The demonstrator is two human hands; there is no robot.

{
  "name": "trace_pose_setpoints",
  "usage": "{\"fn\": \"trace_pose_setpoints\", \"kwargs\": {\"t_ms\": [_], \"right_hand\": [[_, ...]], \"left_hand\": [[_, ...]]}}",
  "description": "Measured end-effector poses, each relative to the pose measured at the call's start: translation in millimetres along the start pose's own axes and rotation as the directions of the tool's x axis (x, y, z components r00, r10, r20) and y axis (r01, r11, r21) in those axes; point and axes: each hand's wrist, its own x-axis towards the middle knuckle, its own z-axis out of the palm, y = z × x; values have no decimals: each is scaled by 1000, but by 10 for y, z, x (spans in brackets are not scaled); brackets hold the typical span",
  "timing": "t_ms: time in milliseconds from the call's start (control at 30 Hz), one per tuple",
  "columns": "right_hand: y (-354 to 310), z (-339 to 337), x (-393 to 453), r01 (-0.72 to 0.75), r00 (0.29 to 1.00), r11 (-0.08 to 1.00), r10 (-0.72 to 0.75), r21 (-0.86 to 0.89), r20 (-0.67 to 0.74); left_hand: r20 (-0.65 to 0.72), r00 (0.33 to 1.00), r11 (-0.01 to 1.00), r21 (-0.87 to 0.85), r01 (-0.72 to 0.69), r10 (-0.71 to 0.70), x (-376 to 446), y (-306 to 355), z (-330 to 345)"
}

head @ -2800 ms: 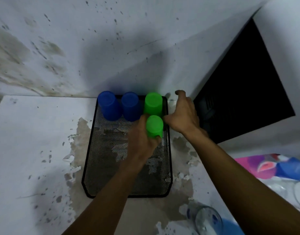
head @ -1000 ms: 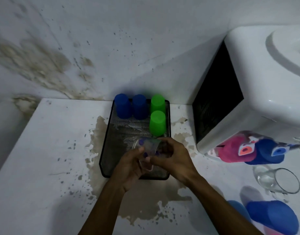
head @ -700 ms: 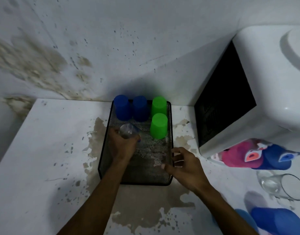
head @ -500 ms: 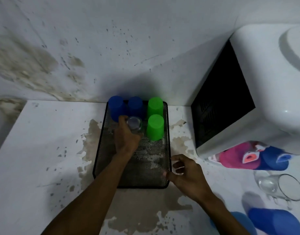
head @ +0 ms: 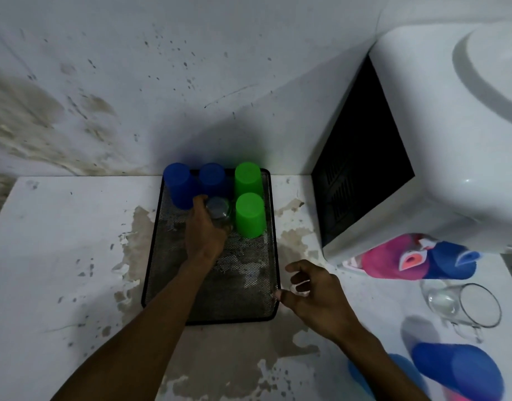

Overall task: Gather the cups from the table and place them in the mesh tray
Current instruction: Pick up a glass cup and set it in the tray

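A black mesh tray (head: 267, 312) lies on the white table against the wall. Upside down at its far end stand two blue cups (head: 178, 185) (head: 213, 176) and a green cup (head: 248, 178); a second green cup (head: 250, 215) stands in front of that one. My left hand (head: 204, 231) is closed on a clear glass cup (head: 218, 211), upside down, in the tray beside the nearer green cup. My right hand (head: 314, 292) rests open at the tray's near right corner, thumb touching the rim.
A white water dispenser (head: 440, 146) stands to the right of the tray. On the table at the right lie a clear glass mug (head: 463, 303), a blue cup (head: 458, 371), and a pink and blue patterned object (head: 408, 260). The tabletop paint is peeling around the tray.
My left hand carried the glass cup from the tray's near end to its far part beside the green cup. My right hand let go and settled at the tray's near right corner.
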Motion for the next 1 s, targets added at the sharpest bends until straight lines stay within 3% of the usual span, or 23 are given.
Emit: {"fn": "trace_pose_setpoints", "kwargs": {"t_ms": [133, 233, 467, 533, 600, 700, 833, 900, 1000], "right_hand": [[34, -31, -48, 13, 1000, 1000, -14, -16, -7], [41, -83, -117, 31, 999, 999, -31, -23, -15], [102, -316, -407, 92, 996, 984, -94, -151, -2], [181, -413, -536, 98, 995, 977, -102, -191, -11], [296, -526, -679, 85, 995, 979, -94, -183, -43], [475, -713, -879, 58, 990, 986, -77, -155, -115], [761, -977, -1154, -7, 975, 992, -21, -124, -222], [908, -1088, -1288, -31, 962, 996, 6, -87, -273], [1092, -1247, -1447, -95, 931, 994, 69, -56, -359]], "left_hand": [[19, 1000, 997, 80, -11, 9, -62, -52, -9], [-51, 996, 990, 127, -60, 67, -215, -57, -64], [-117, 979, 986, 20, -167, 168, -1095, 226, -89], [-32, 966, 967, 3, -256, 256, -1360, 389, -34], [186, 942, 960, -78, -269, 279, -1604, 587, 39], [497, 820, 956, -86, -280, 284, -1924, 790, 199], [764, 579, 937, -93, -337, 284, -2274, 1020, 437], [834, 496, 917, -27, -399, 241, -2398, 1098, 556], [858, 463, 903, -3, -431, 224, -2543, 1163, 720]]}}
